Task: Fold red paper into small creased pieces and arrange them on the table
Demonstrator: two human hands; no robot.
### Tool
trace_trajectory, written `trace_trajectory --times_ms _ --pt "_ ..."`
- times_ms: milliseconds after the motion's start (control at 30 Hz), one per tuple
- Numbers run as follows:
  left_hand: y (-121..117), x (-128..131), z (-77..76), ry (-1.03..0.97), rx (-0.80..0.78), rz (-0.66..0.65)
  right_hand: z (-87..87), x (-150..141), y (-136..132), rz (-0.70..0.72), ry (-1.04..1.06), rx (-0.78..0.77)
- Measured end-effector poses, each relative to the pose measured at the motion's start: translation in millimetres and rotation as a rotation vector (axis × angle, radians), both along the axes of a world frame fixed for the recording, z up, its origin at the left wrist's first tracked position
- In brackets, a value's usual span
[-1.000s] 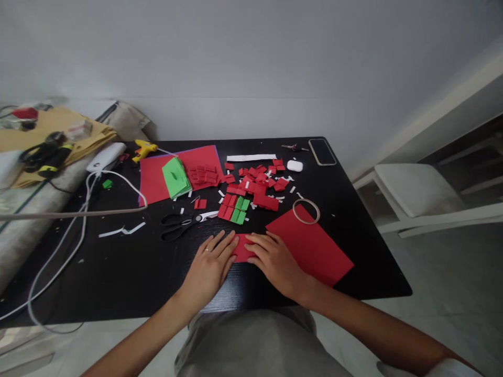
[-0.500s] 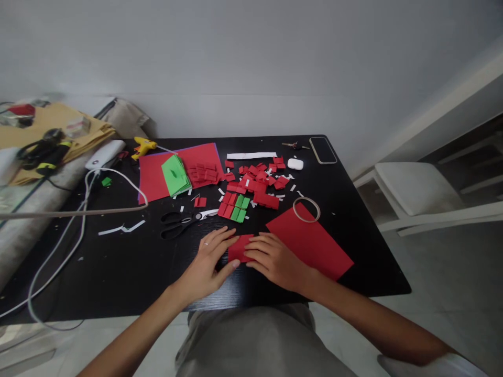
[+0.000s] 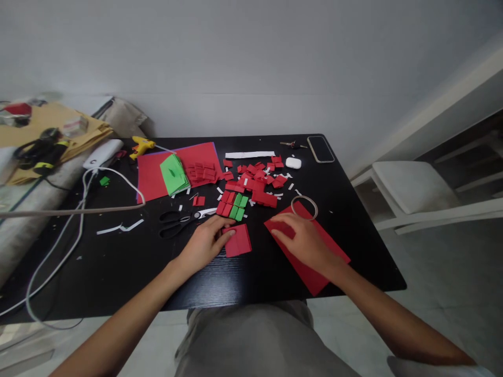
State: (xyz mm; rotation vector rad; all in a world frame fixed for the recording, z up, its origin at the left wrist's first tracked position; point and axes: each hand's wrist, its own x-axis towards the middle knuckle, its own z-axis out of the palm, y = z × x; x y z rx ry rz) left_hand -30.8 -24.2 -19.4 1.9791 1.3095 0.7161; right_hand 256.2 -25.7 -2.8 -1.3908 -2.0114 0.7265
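Observation:
My left hand (image 3: 204, 242) pinches a folded red paper piece (image 3: 240, 242) by its left side, thumb on top and fingers at the far edge. A crease runs across the piece, which sits just above or on the black table. My right hand (image 3: 304, 242) is over a large red paper sheet (image 3: 310, 275), thumb and fingers apart near its left corner; whether the fingertips touch the sheet I cannot tell. Beyond the left hand lie a small block of red and green folded papers (image 3: 232, 205) and black-handled scissors (image 3: 173, 222).
Behind are a pile of folded red pieces (image 3: 255, 183), white paper scraps, a green paper stack (image 3: 173, 175) and a yellow glue gun (image 3: 141, 146). A tape ring (image 3: 316, 208) overlaps the red sheet. A white case (image 3: 293, 163), keys and a phone (image 3: 320, 149) lie back right; cables loop on the left.
My right hand has let go of the folded red paper and moved right to the large sheet. My left hand still holds the piece, which is now turned slightly and more exposed.

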Motion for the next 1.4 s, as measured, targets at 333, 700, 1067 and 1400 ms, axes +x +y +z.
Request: trace_trajectory --times_ms 333,700,1067,1400 --pt "-3.9 -39.9 11.8 0.200 0.142 0.155 -14.9 53.4 2.8 -0.071 -0.526 -0.108" --pt "-5.8 -69.7 16.0 0.289 0.111 0.278 -22.2 40.2 2.2 0.068 -0.454 0.003" --pt "7.3 -89.5 2.9 0.429 0.169 0.310 -26.8 26.6 6.2 0.018 -0.327 0.026" --pt "16.1 -73.2 22.2 0.359 0.095 0.292 -20.3 -13.3 66.3 0.027 -0.260 0.178"
